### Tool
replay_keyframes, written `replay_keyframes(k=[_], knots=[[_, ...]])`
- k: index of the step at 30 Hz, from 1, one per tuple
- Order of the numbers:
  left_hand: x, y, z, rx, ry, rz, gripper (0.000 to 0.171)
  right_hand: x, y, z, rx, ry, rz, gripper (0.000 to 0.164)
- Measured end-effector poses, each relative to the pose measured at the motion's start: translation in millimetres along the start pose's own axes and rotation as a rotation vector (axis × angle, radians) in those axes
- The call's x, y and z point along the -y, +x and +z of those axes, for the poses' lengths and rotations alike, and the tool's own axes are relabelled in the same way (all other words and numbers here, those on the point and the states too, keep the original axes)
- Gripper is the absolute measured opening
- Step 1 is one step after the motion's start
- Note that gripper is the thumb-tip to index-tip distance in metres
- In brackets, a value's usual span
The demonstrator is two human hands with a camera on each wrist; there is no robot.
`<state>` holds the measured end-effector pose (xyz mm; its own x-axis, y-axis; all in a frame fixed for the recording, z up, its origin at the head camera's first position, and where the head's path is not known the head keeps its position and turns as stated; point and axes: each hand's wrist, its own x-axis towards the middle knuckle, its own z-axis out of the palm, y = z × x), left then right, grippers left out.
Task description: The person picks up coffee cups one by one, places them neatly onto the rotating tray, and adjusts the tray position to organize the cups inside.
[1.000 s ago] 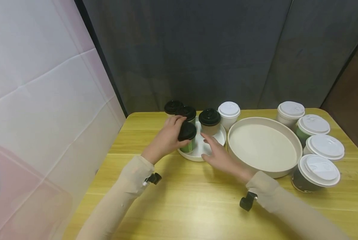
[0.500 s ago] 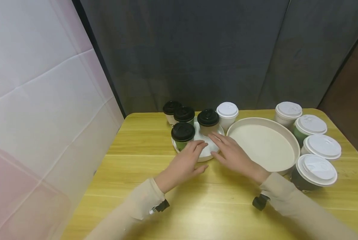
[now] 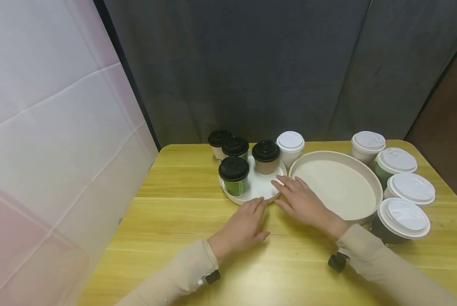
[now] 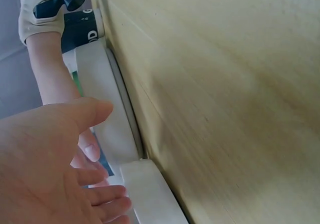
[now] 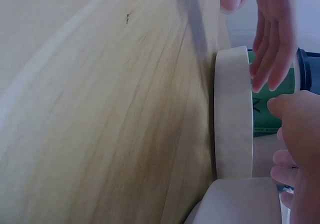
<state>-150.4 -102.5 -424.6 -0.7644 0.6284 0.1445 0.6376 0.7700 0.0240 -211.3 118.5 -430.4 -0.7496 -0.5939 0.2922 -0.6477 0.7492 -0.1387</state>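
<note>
My left hand lies at the front rim of the small white round tray, fingers extended and holding nothing. Over the tray's right front edge is my right hand, its fingers also loosely straight; whether either hand touches the rim I cannot tell. Upright at the tray's left front stands a green paper cup with a black lid. A brown black-lidded cup stands farther back on the tray. Behind the green cup is another black-lidded cup, its lower part partly hidden.
To the right lies a larger cream round tray with nothing in it. Several white-lidded cups line its right side. One white cup stands between the trays at the back. A black-lidded cup is at the back left.
My left hand has let go of the green black-lidded cup, which now stands farther left on the small tray. That hand moved down and right; my right hand moved slightly right and down.
</note>
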Motion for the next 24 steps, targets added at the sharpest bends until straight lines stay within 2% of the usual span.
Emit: replay_keyframes(k=[8, 24], knots=[[-0.2, -2.4, 0.0, 0.014, -0.003, -0.008, 0.083, 3.4, -0.8, -1.2, 0.004, 0.017, -0.01, 0.058], [12.1, -16.9, -11.7, 0.07, -0.039, -0.096, 0.08, 13.5, 1.4, 0.5, -0.016, 0.014, -0.073, 0.06]])
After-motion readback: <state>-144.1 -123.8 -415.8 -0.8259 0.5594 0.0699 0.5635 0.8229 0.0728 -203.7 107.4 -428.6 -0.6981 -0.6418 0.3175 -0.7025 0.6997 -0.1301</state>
